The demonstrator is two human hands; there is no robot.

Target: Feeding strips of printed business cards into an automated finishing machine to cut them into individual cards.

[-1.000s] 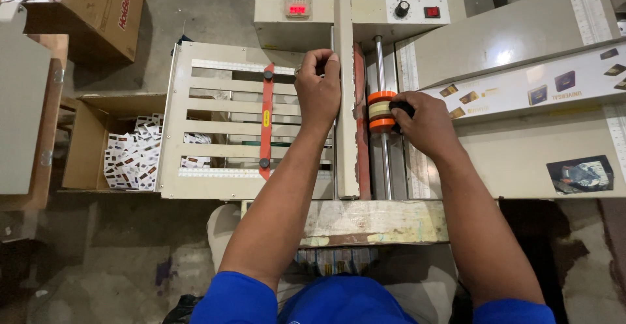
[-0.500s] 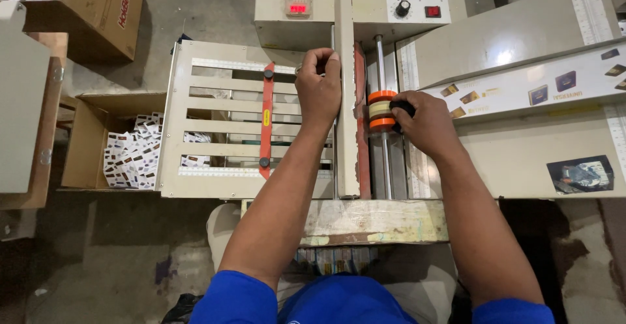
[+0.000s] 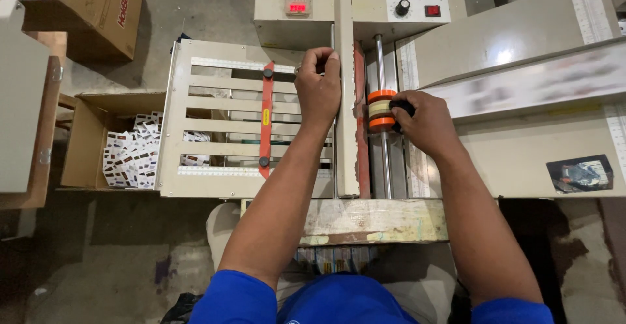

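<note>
Left hand point(image 3: 318, 89) was curled into a loose fist, knuckles up, with the fingertips hooked over the top edge of the tall beige metal guide plate point(image 3: 345, 96) that ran front to back along the middle of the machine; the forearm rose straight from the blue sleeve at the lower edge of the view, elbow close to the body. Right hand point(image 3: 420, 123) was closed sideways around the orange-flanged roller with a pale band point(image 3: 380, 110), thumb and fingers pinching a small black knob point(image 3: 403, 108) at its right end; the wrist was bent inward, and the forearm slanted up from the lower right. The roller sat on a polished steel shaft point(image 3: 385, 167) just right of the guide plate, roughly midway along the shaft.

Nearest the body lay a worn, paint-flaked front ledge point(image 3: 372, 220). Beyond it, left of the plate, was a beige slatted tray point(image 3: 215, 128) crossed by a red strip with black knobs point(image 3: 265, 118). An open brown cardboard box holding small printed cards point(image 3: 114, 148) stood beside the tray on the left. To the right, a beige feed table point(image 3: 521, 161) carried a blurred sheet point(image 3: 535, 83). Farthest off was the control housing with a red digital display point(image 3: 298, 3), a black dial point(image 3: 402, 8) and a red rocker switch point(image 3: 432, 10).
</note>
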